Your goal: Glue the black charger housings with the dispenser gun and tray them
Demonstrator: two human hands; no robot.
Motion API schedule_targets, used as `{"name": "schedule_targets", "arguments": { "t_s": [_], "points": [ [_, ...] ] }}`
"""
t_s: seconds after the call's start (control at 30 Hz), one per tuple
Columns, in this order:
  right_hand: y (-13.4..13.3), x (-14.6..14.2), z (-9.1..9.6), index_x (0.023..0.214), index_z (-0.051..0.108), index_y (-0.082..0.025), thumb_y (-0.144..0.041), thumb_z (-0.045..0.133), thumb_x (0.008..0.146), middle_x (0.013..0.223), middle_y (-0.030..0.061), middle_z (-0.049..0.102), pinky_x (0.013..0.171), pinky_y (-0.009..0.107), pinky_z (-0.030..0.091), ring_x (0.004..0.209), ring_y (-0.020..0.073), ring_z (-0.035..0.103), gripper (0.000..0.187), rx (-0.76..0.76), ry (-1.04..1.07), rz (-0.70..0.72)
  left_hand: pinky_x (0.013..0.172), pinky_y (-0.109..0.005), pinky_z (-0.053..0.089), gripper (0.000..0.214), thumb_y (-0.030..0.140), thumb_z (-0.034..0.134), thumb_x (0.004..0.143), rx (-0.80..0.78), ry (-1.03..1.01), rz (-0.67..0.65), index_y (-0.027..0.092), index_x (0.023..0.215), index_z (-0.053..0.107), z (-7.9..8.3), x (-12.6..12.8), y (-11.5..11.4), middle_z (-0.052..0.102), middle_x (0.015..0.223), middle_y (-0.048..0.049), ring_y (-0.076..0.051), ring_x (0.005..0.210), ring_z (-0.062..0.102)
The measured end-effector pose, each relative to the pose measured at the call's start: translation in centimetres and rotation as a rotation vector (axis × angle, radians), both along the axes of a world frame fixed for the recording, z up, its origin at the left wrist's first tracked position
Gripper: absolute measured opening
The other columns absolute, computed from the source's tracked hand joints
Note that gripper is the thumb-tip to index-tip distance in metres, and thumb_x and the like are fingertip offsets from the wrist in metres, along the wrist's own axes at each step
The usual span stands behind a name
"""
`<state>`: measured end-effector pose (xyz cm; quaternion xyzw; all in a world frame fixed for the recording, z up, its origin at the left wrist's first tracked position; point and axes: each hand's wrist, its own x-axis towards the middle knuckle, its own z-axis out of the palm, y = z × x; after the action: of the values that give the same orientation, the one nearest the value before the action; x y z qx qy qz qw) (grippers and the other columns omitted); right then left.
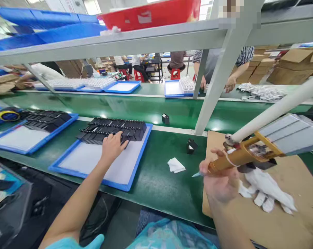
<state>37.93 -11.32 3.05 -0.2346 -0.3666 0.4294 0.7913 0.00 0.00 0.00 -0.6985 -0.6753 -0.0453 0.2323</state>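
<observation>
My left hand (112,145) reaches forward onto a blue-rimmed white tray (94,162) and rests its fingers on the rows of small black parts (112,129) at the tray's far end; the fingers curl down over the parts, and whether they grip one is hidden. My right hand (220,183) is closed around a gold-coloured glue gun (239,157) with a thin nozzle tip (196,174) pointing left. A white tube (276,109) runs up and right from the gun's back. A lone black part (191,146) sits on the green bench between my hands.
A folded white tissue (176,165) lies on the green bench. A cardboard sheet (288,207) with white rags (265,190) lies at right. A second tray with black parts (29,131) stands at left. A grey frame post (213,93) rises mid-bench. People work across the conveyor.
</observation>
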Motion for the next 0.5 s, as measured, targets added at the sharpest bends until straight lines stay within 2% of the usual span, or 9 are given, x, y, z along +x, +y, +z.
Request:
{"name": "schedule_targets", "arguments": {
  "t_s": [0.07,0.17,0.3,0.4,0.47,0.5],
  "points": [
    [-0.1,-0.1,-0.1,0.106,0.058,-0.026,-0.052,0.056,0.085,0.114,0.0025,0.054,0.047,0.029,0.040,0.052,0.0099,0.058,0.034,0.003,0.003,-0.009,0.085,-0.043,0.038,0.056,0.047,0.043,0.093,-0.019,0.023,0.052,0.008,0.132,0.050,0.0,-1.4,0.6,0.064,0.098,-0.0185,-0.035,0.104,0.053],
    [-0.2,-0.2,0.0,0.105,0.058,-0.027,-0.051,0.053,0.087,0.112,0.0023,0.055,0.047,0.028,0.040,0.053,0.0099,0.058,0.031,0.008,-0.007,-0.020,0.086,-0.045,0.038,0.057,0.043,0.045,0.093,-0.008,0.030,0.108,0.005,0.135,0.047,-0.1,-2.8,1.1,0.061,0.105,-0.0225,-0.039,0.107,0.051],
    [-0.3,-0.1,0.1,0.107,0.057,-0.029,-0.052,0.052,0.087,0.114,0.0028,0.055,0.046,0.029,0.040,0.052,0.0093,0.056,0.031,0.004,-0.020,-0.037,0.093,-0.051,0.037,0.062,0.040,0.054,0.088,0.113,-0.044,0.087,0.012,0.141,0.043,0.9,-2.1,1.3,0.045,0.136,-0.0250,-0.043,0.120,0.043],
    [-0.3,-0.1,0.1,0.108,0.056,-0.029,-0.052,0.051,0.087,0.112,0.0026,0.054,0.047,0.029,0.041,0.052,0.0095,0.057,0.032,-0.004,-0.003,-0.031,0.105,-0.052,0.033,0.060,0.040,0.056,0.087,0.135,-0.175,-0.114,0.014,0.139,0.045,3.0,1.0,3.5,0.040,0.143,-0.0207,-0.040,0.129,0.038],
    [-0.4,-0.2,0.1,0.109,0.056,-0.028,-0.053,0.052,0.086,0.113,0.0029,0.054,0.048,0.029,0.041,0.052,0.0095,0.057,0.033,-0.010,-0.001,-0.024,0.113,-0.048,0.029,0.054,0.034,0.052,0.089,0.003,-0.214,-0.314,0.014,0.139,0.045,4.5,4.1,6.5,0.041,0.146,-0.0171,-0.034,0.134,0.036],
    [-0.4,-0.2,0.1,0.109,0.055,-0.028,-0.053,0.053,0.086,0.114,0.0030,0.053,0.048,0.029,0.041,0.053,0.0093,0.057,0.034,-0.011,-0.002,-0.023,0.115,-0.046,0.027,0.053,0.028,0.051,0.090,-0.082,-0.220,-0.365,0.015,0.140,0.043,5.0,5.9,8.3,0.040,0.148,-0.0157,-0.032,0.137,0.034]
  ]
}}
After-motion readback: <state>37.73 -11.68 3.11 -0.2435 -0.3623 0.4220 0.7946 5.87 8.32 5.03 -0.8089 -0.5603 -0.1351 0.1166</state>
